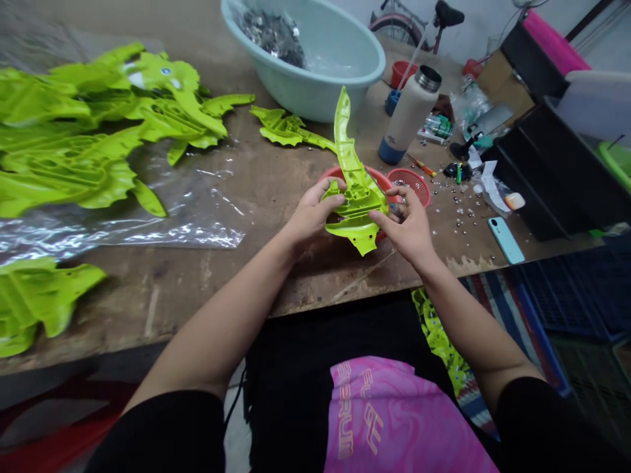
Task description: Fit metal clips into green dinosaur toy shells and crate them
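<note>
Both my hands hold a lime-green plastic toy shell half (352, 167), its ribbed inner side facing up and its long curved end pointing away from me. My left hand (318, 207) grips its left edge between thumb and fingers. On the right edge, my right hand (408, 223) has its thumb on the ribbed face and its fingers curled around; something small and bluish shows by those fingers, too small to name. Beneath the shell sits a red basin (331, 173), mostly hidden. A similar green piece (280, 126) lies just beyond it on the table.
Many green shells (73, 157) are heaped on plastic film at left. A large pale-blue basin (315, 85) with metal parts stands behind. To the right are a bottle (407, 121), a small red basket (411, 184), a screwdriver (421, 165), scattered small metal pieces, a phone (506, 241) and black crates (547, 171).
</note>
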`<move>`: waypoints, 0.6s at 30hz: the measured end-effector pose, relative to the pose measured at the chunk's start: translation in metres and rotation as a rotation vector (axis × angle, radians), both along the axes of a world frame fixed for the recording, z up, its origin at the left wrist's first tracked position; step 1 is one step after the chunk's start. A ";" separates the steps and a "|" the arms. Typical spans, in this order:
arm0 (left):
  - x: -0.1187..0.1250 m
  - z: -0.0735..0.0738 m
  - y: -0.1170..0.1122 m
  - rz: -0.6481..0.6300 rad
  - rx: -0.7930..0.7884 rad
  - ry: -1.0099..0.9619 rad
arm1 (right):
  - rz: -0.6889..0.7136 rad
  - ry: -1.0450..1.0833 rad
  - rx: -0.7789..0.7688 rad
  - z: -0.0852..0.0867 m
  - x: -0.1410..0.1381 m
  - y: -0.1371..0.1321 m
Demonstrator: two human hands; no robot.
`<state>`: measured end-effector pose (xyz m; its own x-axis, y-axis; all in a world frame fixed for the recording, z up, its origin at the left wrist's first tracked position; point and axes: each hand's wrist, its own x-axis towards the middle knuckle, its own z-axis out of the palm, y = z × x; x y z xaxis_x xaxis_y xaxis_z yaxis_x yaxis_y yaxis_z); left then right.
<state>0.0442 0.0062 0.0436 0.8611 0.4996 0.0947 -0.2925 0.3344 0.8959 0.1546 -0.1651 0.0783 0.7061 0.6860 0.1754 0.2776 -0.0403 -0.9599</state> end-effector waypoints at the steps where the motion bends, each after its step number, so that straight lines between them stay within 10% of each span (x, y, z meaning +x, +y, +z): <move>1: 0.000 0.000 0.000 0.006 0.006 0.013 | -0.026 -0.016 -0.020 -0.002 -0.001 0.000; 7: -0.012 0.015 -0.018 -0.037 -0.064 0.057 | -0.178 -0.112 -0.235 0.007 0.002 -0.020; 13: -0.026 0.043 -0.074 -0.379 -0.094 0.049 | 0.060 0.486 -0.155 0.014 -0.010 -0.082; 18: -0.009 0.042 -0.100 -0.223 0.014 0.183 | -0.117 0.405 -0.022 -0.020 -0.007 -0.103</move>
<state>0.0356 -0.0942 0.0855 0.9529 0.2959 -0.0664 -0.0467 0.3595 0.9320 0.1476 -0.2677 0.0582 0.7885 0.5975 -0.1458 -0.1292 -0.0708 -0.9891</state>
